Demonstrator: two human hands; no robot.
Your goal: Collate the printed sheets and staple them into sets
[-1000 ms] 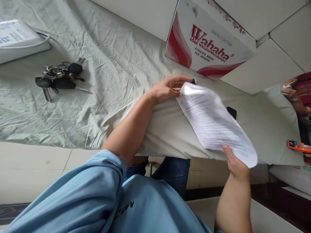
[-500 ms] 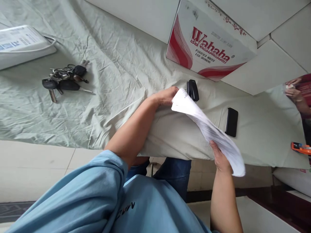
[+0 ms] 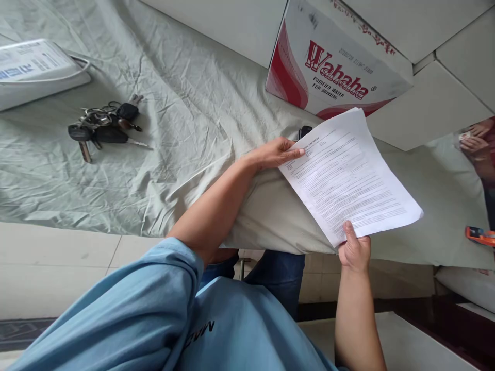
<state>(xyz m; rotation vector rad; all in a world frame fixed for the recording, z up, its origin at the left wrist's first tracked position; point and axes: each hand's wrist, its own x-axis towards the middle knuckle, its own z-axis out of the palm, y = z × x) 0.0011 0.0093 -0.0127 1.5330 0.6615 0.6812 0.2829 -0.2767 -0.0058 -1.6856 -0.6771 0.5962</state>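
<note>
Printed paper (image 3: 348, 180), white with lines of small dark text, is spread above the cloth-covered table, its printed side facing up. My left hand (image 3: 280, 152) grips its left corner, fingers closed with one on top of the sheet. At the near edge, my right hand (image 3: 355, 250) pinches the paper, thumb on top and the other fingers underneath. Whether it is one sheet or a thin stack I cannot tell. Just beyond my left hand, a black stapler (image 3: 304, 132) shows only in part, mostly covered by the paper.
A Wahaha water carton (image 3: 336, 67) stands at the back of the table. A bunch of keys (image 3: 108, 126) and a white device with a cable (image 3: 38, 67) lie to the left. At the far right are an orange tool (image 3: 479, 236) and another person's hands (image 3: 475, 140).
The paper has turned from nearly edge-on and curled to flat, its print now facing me. It now covers the black phone and most of the stapler. Both hands keep hold.
</note>
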